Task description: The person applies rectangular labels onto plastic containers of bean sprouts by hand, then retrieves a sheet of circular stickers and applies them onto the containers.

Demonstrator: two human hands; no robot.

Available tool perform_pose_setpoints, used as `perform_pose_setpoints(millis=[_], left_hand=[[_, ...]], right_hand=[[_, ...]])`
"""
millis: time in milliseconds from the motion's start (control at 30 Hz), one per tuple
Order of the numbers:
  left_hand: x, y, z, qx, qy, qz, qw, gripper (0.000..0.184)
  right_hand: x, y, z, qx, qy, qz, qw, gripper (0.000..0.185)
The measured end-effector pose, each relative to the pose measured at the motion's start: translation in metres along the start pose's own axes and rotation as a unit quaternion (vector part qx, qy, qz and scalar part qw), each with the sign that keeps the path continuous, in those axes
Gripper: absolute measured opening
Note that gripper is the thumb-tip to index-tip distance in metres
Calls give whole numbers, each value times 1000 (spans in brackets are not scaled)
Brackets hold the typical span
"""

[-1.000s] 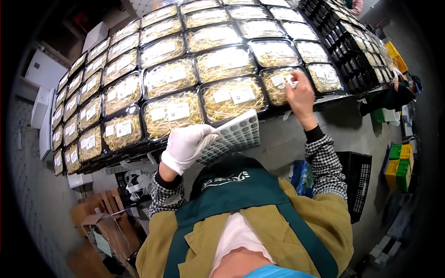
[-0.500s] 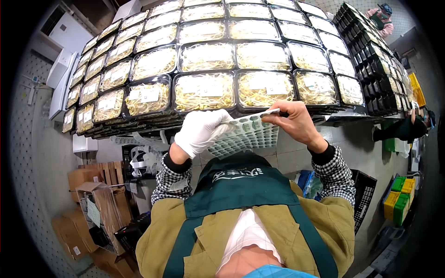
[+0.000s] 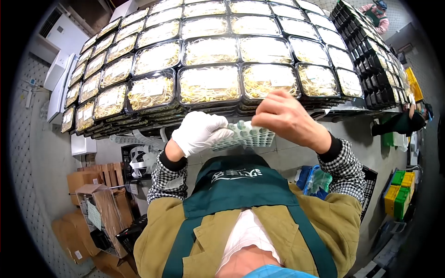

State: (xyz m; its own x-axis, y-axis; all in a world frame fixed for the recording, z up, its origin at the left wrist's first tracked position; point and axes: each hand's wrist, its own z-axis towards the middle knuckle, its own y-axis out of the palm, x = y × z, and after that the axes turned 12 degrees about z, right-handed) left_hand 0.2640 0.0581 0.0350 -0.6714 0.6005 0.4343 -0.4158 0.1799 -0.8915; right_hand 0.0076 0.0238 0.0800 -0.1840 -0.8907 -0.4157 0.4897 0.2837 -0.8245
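My left hand [image 3: 198, 134], in a white glove, is closed on the left edge of a sheet of round green stickers [image 3: 250, 140]. The sheet hangs tilted in front of my apron, its upper part bent. Bare and with curled fingers, my right hand [image 3: 291, 118] is at the sheet's upper right edge. Its fingertips are pressed together, and whatever is between them is hidden. Just beyond both hands stand stacked black trays of bean sprouts [image 3: 211, 85] under clear film, with white labels on many of them.
More stacked black trays [image 3: 371, 69] rise at the right. Cardboard boxes [image 3: 76, 231] and a black crate [image 3: 134, 162] are at the lower left. Yellow and green crates [image 3: 398, 197] stand at the far right. One person [image 3: 376, 16] is at the upper right, another [image 3: 410, 121] below.
My right hand has moved off the sheet's upper right corner, its fingers curling more. The sheet has tipped and shows less of its face. My left hand keeps its hold.
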Motion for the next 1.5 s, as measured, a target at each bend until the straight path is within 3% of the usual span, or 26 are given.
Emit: perform_pose_setpoints(millis=[100, 133, 200, 300, 433, 533, 600, 700, 800, 867, 967, 1000, 1133, 1200, 1267, 1367, 1400, 1467, 1500], left_hand=[[-7, 3, -6, -31, -7, -2, 999, 21], [-7, 4, -8, -25, -13, -10, 1000, 21], [-8, 8, -10, -15, -1, -1, 1000, 20], [-7, 10, -9, -15, 14, 4, 1000, 20], [-11, 9, -11, -10, 0, -3, 1000, 19], [-14, 5, -19, -6, -7, 9, 1000, 19], [-14, 0, -23, 1, -8, 20, 1000, 19], [-17, 1, -26, 24, -13, 25, 999, 18], [-13, -7, -24, 31, -27, 55, 998, 16], [-14, -12, -23, 35, -36, 66, 997, 16], [-17, -17, -26, 45, -46, 77, 995, 15], [-21, -19, -26, 47, -49, 77, 995, 15], [-24, -28, -24, 47, -59, 80, 994, 15], [-23, -35, -18, 49, -56, 85, 994, 16], [-25, -38, -13, 52, -63, 94, 992, 16], [-29, -43, -6, 59, -72, 110, 990, 17], [-31, -43, -5, 60, -76, 115, 989, 17], [-34, -46, -4, 49, -87, 124, 987, 19], [-35, -47, -4, 47, -91, 129, 986, 19]], right_hand=[[9, -1, -16, 81, 155, 268, 947, 8], [19, 2, -27, 189, 319, 372, 851, 18], [45, 15, -29, 376, 344, 412, 755, 35], [74, 53, -26, 418, 361, 324, 768, 53], [80, 77, -12, 374, 337, 43, 863, 51], [90, 73, -22, 311, 329, -126, 883, 48], [102, 61, -25, 338, 321, -108, 878, 46], [127, 41, -2, 418, 379, 71, 823, 49], [165, 41, 22, 401, 424, 106, 805, 54], [173, 46, 36, 371, 447, 54, 812, 55], [178, 51, 37, 256, 399, -219, 853, 49], [178, 47, 35, 228, 385, -243, 861, 48], [219, 22, 30, 267, 377, -231, 857, 36], [248, 6, 50, 293, 503, 23, 813, 28], [274, 8, 65, 343, 485, 57, 802, 32], [296, 20, 92, 334, 492, 42, 803, 29], [301, 27, 96, 312, 495, -15, 811, 27], [290, 38, 98, 270, 401, -224, 847, 25], [288, 34, 101, 227, 440, -221, 840, 25]])
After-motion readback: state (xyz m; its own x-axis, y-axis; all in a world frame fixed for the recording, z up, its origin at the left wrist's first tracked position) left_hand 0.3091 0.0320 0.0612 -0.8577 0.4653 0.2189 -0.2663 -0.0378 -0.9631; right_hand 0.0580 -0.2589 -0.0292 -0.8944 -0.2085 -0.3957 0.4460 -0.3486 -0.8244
